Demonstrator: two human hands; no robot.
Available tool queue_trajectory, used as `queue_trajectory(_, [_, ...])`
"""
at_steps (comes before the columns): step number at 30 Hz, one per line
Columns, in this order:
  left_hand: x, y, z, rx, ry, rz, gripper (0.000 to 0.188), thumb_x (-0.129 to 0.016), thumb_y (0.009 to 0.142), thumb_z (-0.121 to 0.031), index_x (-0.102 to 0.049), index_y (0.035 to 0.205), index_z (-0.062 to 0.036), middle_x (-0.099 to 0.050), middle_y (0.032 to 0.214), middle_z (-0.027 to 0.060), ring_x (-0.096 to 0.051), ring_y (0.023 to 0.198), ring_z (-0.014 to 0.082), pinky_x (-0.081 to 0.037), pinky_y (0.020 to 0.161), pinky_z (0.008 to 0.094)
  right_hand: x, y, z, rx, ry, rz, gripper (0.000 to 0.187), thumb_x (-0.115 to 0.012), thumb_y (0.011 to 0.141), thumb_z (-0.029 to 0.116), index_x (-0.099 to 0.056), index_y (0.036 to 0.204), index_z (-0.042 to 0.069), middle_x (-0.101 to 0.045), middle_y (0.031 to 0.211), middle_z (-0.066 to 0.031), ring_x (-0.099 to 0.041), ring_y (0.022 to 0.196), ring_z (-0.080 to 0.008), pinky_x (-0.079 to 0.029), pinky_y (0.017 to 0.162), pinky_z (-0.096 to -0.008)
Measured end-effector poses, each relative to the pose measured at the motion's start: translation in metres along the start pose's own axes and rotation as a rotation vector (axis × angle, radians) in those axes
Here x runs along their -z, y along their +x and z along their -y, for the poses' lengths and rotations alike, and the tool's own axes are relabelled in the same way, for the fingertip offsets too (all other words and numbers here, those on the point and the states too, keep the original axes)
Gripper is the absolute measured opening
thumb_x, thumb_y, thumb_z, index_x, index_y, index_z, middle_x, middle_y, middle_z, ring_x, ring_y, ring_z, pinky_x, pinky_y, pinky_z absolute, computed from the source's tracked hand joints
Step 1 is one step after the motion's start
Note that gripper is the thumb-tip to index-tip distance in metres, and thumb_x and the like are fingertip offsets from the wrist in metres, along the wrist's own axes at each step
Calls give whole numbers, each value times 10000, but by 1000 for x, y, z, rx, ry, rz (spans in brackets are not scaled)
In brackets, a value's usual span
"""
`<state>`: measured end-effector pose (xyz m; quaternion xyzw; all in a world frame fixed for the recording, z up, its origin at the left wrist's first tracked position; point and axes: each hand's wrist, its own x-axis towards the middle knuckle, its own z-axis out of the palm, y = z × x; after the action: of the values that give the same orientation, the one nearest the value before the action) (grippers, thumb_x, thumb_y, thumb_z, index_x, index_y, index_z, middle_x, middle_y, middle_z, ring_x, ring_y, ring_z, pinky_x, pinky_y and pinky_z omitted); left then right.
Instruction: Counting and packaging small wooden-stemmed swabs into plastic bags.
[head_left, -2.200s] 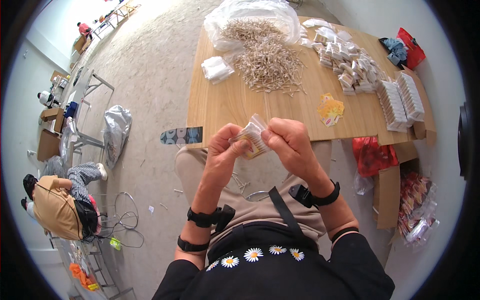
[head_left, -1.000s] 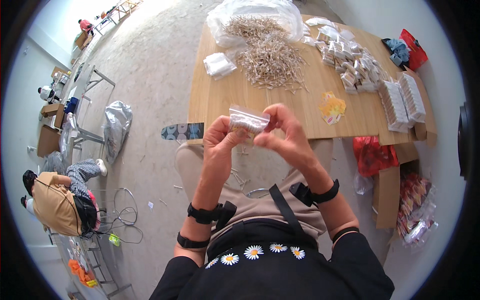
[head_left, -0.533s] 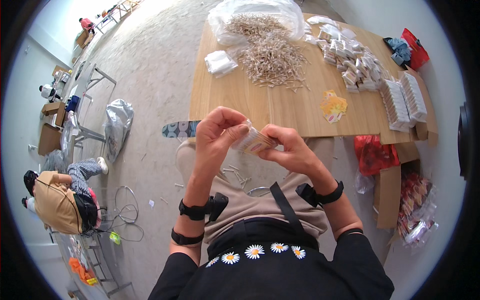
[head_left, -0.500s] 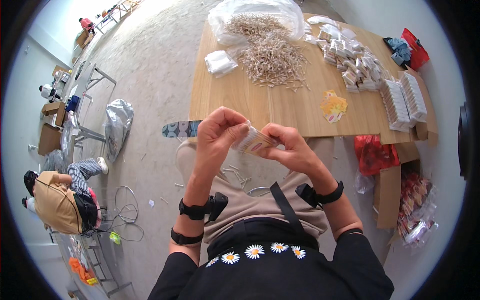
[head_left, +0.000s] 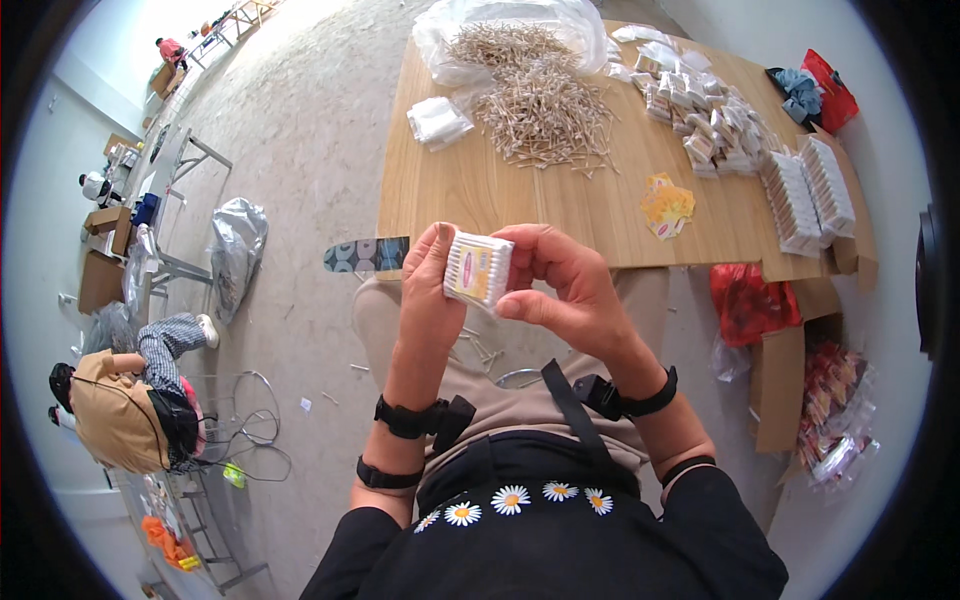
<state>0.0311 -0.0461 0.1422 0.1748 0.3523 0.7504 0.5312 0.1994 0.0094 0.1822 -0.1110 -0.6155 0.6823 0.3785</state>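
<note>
A small clear pack of cotton swabs (head_left: pixel 479 270) with a yellow and white card inside is held up over my lap, just off the table's near edge. My left hand (head_left: pixel 428 285) is closed around its left side, thumb along the front. At the right edge, the curved fingers and thumb of my right hand (head_left: pixel 568 290) grip the wrapper; their tips are partly hidden. Beyond my hands, a heap of loose cotton swabs (head_left: pixel 545 112) lies on the wooden table (head_left: pixel 560 205). Yellow cards (head_left: pixel 667 208) lie to its right, and a stack of clear bags (head_left: pixel 438 122) to its left.
Filled swab packs (head_left: pixel 705 120) are piled at the table's right, beside packs in rows (head_left: pixel 792 205). An open carton (head_left: pixel 778 390) and a red bag (head_left: pixel 750 305) stand below. Fallen swabs dot the floor. A person in a tan top (head_left: pixel 115 410) sits at the far left.
The pack has turned upright, its card side now facing up toward me. My left hand has shifted from pinching its top corner to wrapping its left side; my right hand has moved to the right edge.
</note>
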Motion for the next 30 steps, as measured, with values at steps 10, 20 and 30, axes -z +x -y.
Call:
queue_trajectory(10, [-2,1,3,121,-121,66,231,-494,1040,-232,-577,935,-45,-666,841,79,-699,766,163,-609,685,320,-6,1,-5,-20,41,-15,441,-722,835,-17,-539,1233,-56,-623,949,-34,-595,845,-80,-513,768,-238])
queue_trajectory(20, [16,4,6,62,-215,86,225,-562,1006,-254,-587,971,-34,-668,852,75,-684,756,175,-591,665,321,-1,-1,-6,-133,123,-85,333,-646,919,30,-551,1226,-59,-624,920,-27,-578,811,-75,-499,736,-228])
queue_trajectory(30, [-21,-11,-16,-210,557,133,108,-602,978,-111,-606,907,-29,-555,784,-60,-460,700,8,-364,607,174,8,1,-14,-151,-293,25,252,-692,857,42,-627,1083,-49,-649,856,-26,-596,775,-73,-500,704,-229])
